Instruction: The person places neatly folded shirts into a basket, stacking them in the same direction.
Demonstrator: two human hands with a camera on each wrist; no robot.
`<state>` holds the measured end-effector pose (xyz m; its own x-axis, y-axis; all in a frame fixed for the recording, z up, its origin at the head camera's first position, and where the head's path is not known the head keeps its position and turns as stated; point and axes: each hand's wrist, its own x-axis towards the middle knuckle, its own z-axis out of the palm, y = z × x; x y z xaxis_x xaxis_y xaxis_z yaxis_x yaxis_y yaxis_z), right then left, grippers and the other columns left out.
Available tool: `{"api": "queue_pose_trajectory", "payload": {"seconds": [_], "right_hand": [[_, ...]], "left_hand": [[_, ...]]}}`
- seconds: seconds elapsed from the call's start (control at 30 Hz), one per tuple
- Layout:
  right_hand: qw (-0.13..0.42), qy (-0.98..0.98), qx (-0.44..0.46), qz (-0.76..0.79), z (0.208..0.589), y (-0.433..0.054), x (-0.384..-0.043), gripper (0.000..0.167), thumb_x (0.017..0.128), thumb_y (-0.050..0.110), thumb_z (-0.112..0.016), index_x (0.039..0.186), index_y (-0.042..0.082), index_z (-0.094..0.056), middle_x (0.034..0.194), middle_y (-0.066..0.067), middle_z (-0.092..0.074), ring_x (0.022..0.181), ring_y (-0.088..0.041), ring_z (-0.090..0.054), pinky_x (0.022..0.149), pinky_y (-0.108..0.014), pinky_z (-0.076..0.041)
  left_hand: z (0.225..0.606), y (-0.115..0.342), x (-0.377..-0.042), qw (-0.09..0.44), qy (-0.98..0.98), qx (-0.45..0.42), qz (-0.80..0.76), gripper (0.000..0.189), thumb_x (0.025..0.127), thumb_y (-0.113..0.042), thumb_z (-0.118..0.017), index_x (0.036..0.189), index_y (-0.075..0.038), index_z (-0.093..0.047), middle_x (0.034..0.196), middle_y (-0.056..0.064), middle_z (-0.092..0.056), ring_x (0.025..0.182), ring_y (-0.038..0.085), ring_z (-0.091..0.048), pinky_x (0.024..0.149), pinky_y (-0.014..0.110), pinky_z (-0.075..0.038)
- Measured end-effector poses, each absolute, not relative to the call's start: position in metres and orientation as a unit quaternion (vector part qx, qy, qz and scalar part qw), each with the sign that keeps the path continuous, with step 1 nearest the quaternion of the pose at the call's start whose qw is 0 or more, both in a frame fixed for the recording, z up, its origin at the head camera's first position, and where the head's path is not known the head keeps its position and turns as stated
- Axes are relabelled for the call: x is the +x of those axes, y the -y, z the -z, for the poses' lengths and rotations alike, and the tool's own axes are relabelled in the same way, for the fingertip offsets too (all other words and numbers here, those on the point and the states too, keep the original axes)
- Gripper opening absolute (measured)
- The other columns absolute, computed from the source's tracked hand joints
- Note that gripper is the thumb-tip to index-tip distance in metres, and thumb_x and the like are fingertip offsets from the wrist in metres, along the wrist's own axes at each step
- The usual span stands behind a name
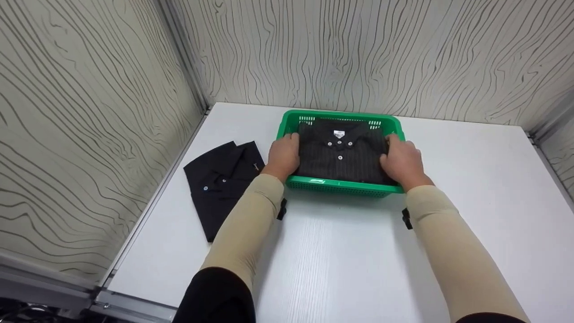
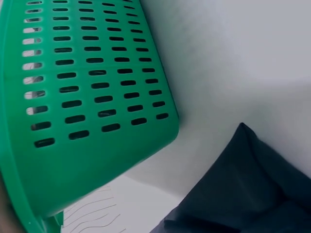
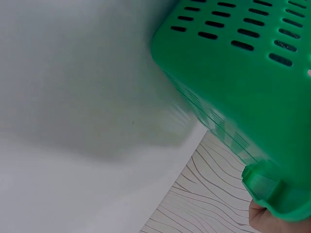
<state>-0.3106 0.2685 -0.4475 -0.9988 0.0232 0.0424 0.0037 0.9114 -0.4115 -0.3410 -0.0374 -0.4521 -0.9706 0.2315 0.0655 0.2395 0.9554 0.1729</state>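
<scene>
White table (image 1: 341, 255) | green basket (image 1: 341, 184), far middle of table | striped shirt (image 1: 336, 163), folded inside basket | black shirt (image 1: 208, 204), folded on table, left of basket | left hand (image 1: 284, 154) grasps basket's left rim | right hand (image 1: 403, 161) grasps its right rim | risk: uneven lifting could tip basket, sliding striped shirt out of fold

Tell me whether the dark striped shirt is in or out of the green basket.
In: the head view shows the dark striped shirt, folded with its collar facing up, surrounded by the green basket.
</scene>
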Motion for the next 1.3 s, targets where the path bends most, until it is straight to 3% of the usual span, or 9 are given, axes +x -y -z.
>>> {"api": "queue_pose_trajectory", "payload": {"seconds": [0.2, 0.47, 0.7, 1.0, 1.3], "right_hand": [[0.030, 0.975, 0.015, -0.218, 0.445, -0.271, -0.310, 0.056, 0.096, 0.013, -0.055, 0.147, -0.003, -0.040, 0.138, -0.030, -0.046, 0.122, -0.047, -0.046, 0.103, -0.068, -0.035], [0.033, 0.970, 0.023, -0.238, 0.444, -0.273, -0.306, 0.059, 0.095, 0.016, -0.055, 0.149, 0.002, -0.038, 0.138, -0.028, -0.036, 0.114, -0.044, -0.045, 0.100, -0.066, -0.039], [0.013, 0.967, 0.015, -0.253, 0.443, -0.272, -0.303, 0.058, 0.096, 0.021, -0.057, 0.150, 0.006, -0.040, 0.140, -0.028, -0.037, 0.120, -0.045, -0.043, 0.103, -0.069, -0.034], [-0.007, 0.961, 0.006, -0.277, 0.439, -0.272, -0.299, 0.055, 0.099, 0.024, -0.055, 0.149, 0.006, -0.042, 0.144, -0.028, -0.036, 0.128, -0.045, -0.041, 0.106, -0.070, -0.029], [0.012, 0.950, 0.015, -0.311, 0.433, -0.265, -0.285, 0.050, 0.100, 0.019, -0.054, 0.145, -0.001, -0.045, 0.138, -0.025, -0.045, 0.129, -0.042, -0.044, 0.108, -0.062, -0.035]], "left_hand": [[0.453, 0.038, -0.340, 0.043, 0.987, -0.127, 0.088, 0.029, 0.103, -0.011, -0.057, 0.130, -0.002, -0.054, 0.123, 0.015, -0.061, 0.110, 0.026, -0.064, 0.097, 0.041, -0.051], [0.452, 0.041, -0.340, 0.043, 0.985, -0.131, 0.105, 0.036, 0.101, -0.011, -0.059, 0.136, -0.003, -0.054, 0.126, 0.013, -0.058, 0.113, 0.024, -0.061, 0.098, 0.040, -0.050], [0.448, 0.048, -0.339, 0.010, 0.981, -0.133, 0.144, 0.046, 0.100, -0.015, -0.062, 0.143, -0.005, -0.051, 0.133, 0.012, -0.054, 0.121, 0.024, -0.056, 0.103, 0.039, -0.046], [0.442, 0.058, -0.337, -0.008, 0.970, -0.145, 0.195, 0.041, 0.100, -0.017, -0.064, 0.139, -0.007, -0.055, 0.129, 0.009, -0.056, 0.116, 0.021, -0.056, 0.101, 0.037, -0.046], [0.440, 0.066, -0.338, -0.042, 0.957, -0.145, 0.247, 0.043, 0.100, -0.019, -0.065, 0.140, -0.010, -0.054, 0.137, 0.007, -0.055, 0.124, 0.020, -0.053, 0.106, 0.038, -0.043]]}}
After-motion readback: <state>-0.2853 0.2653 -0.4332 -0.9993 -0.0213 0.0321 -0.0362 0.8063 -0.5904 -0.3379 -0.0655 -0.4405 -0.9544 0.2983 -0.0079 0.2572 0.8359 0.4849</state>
